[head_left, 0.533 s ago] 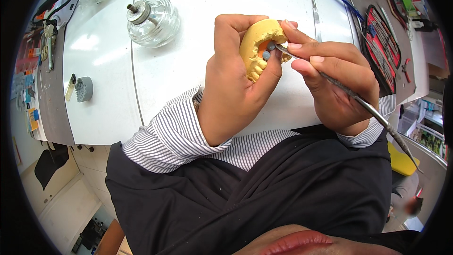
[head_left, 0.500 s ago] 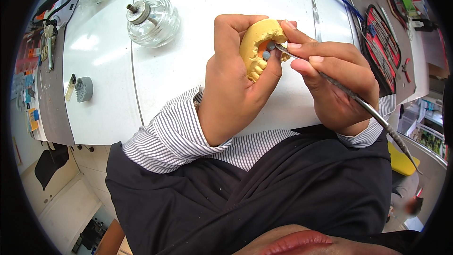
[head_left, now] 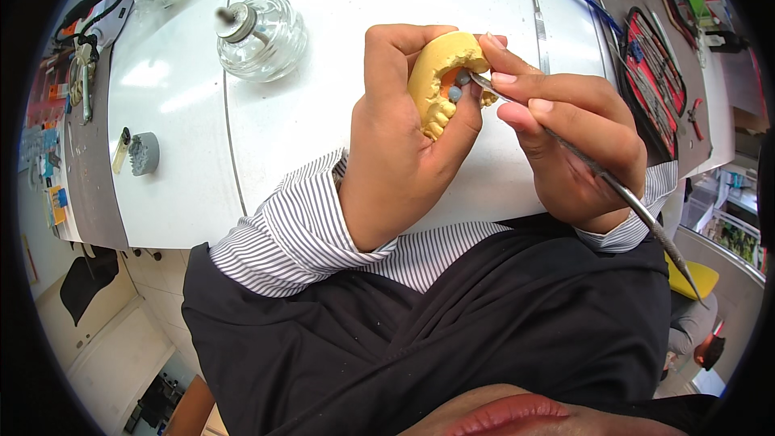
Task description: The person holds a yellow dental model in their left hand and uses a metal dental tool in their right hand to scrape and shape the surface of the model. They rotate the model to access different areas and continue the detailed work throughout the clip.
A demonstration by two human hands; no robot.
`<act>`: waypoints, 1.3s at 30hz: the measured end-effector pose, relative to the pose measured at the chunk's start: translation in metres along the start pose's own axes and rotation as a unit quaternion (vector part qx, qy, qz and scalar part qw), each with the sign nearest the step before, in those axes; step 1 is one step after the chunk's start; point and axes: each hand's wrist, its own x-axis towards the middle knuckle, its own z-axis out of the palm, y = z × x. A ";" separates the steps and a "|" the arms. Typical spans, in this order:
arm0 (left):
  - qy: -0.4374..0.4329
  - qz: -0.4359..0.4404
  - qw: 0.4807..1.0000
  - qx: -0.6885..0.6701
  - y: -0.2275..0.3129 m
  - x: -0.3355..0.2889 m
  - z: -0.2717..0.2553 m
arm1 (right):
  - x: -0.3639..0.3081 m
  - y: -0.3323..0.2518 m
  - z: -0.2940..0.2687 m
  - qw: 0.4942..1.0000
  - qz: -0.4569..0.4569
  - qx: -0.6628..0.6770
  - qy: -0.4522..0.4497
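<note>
Grip of the right hand point(head_left: 601, 129): thumb and fingers pressed together on a slim steel instrument point(head_left: 658, 230), pinching it a little short of its working tip. Long axis slants from near right, past the heel of the hand, to far left. Tip reaches the inner side of a yellow dental model point(head_left: 440, 48), just beside two small blue-grey beads point(head_left: 456, 94); contact cannot be told at this size. From the right grip, model lies left and slightly farther off, hollow side turned right, toward the tip.

Left hand point(head_left: 404, 145) is the nearer one: its grip closes round the model, fingers behind the far left side, thumb along the near right side, close by the beads. Model is held up over the tabletop point(head_left: 178, 202), tilted. Orange patch point(head_left: 447, 82) shows inside the hollow.

Farther out: scalpel-like tool point(head_left: 540, 28) lying beyond the right hand; red-lined tool case point(head_left: 652, 123) to the right; round glass burner point(head_left: 278, 40) far left of the model; grey block point(head_left: 144, 153) well left.
</note>
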 end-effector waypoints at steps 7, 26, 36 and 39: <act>-0.020 -0.009 1.000 0.018 0.003 0.000 -0.002 | 0.002 -0.002 -0.002 1.000 0.012 -0.002 -0.018; -0.039 -0.232 0.928 -0.288 0.021 0.009 -0.009 | -0.005 0.024 -0.004 0.850 0.276 0.368 0.257; -0.065 -0.299 0.884 -0.352 0.027 0.015 -0.018 | -0.002 0.020 -0.010 0.828 0.383 0.374 0.170; -0.068 -0.309 0.864 -0.392 0.025 0.014 -0.020 | 0.010 0.013 -0.006 0.804 0.417 0.382 0.182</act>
